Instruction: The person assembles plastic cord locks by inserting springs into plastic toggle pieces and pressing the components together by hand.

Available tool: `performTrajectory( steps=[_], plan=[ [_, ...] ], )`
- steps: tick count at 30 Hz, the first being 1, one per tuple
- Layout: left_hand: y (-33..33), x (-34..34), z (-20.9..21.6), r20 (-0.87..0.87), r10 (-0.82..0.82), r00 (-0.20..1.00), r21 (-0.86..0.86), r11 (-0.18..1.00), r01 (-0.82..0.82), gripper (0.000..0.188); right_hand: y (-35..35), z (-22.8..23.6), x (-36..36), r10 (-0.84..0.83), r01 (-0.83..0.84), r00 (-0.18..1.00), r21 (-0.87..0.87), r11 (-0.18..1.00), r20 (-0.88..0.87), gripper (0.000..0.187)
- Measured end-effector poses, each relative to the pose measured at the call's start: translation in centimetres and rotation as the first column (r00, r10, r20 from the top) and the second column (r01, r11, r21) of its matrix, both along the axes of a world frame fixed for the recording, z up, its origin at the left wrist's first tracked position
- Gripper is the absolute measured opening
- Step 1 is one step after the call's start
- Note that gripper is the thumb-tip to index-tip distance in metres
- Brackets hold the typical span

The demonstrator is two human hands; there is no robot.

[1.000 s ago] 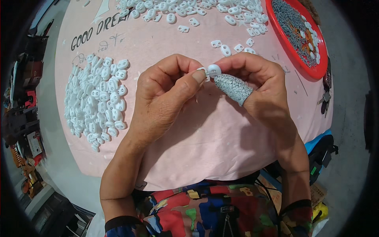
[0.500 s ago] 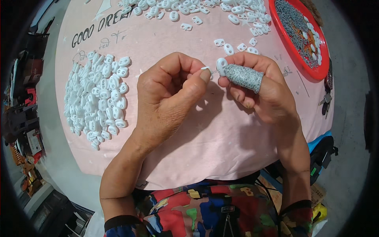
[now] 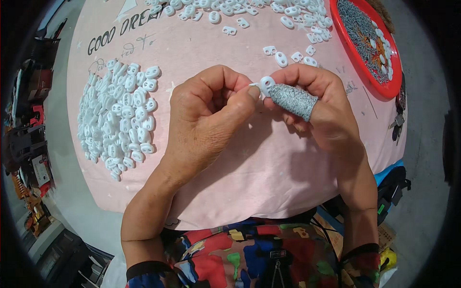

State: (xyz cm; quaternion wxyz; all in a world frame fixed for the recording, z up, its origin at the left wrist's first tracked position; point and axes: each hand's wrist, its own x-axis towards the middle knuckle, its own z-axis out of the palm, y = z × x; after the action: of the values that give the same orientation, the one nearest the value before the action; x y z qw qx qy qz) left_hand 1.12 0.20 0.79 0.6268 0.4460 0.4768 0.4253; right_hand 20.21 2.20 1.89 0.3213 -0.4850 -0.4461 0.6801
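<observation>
My left hand [image 3: 206, 113] pinches a small white plastic cord lock insert [image 3: 255, 85] between thumb and forefinger; most of it is hidden by the fingertips. My right hand [image 3: 331, 105] grips an oval white cord lock shell [image 3: 267, 85] with a round hole showing, its thumb covered by a grey knitted finger sleeve [image 3: 294, 102]. The two parts touch above the middle of the table. No spring shows between them now. Just beyond the right hand lie several loose shells and inserts, among them an oval shell [image 3: 281, 59].
On the left is a heap of white oval cord locks [image 3: 122, 117]; more loose white parts [image 3: 225, 7] spread along the far edge. A red tray [image 3: 394, 89] at the far right holds small grey springs [image 3: 357, 29] and some white pieces. Pink cloth [image 3: 230, 192] covers the table.
The gap between the two white parts has closed; the thin spring seen between them earlier is out of sight. My left hand has moved slightly right, toward the right hand.
</observation>
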Motion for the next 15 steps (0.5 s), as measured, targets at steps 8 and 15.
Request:
performTrajectory(
  steps=[8,15],
  plan=[
    [0.1,0.0,-0.1,0.019,-0.015,1.0,0.074,0.997,0.014,0.01,-0.1,0.9,0.1,0.001,-0.004,0.999,0.065,0.998,0.054,0.016],
    [-0.2,0.2,-0.3,0.077,0.002,0.997,0.024,1.0,-0.004,0.009,-0.7,0.0,-0.6,-0.053,0.032,0.995,0.24,0.97,0.083,0.011]
  ],
)
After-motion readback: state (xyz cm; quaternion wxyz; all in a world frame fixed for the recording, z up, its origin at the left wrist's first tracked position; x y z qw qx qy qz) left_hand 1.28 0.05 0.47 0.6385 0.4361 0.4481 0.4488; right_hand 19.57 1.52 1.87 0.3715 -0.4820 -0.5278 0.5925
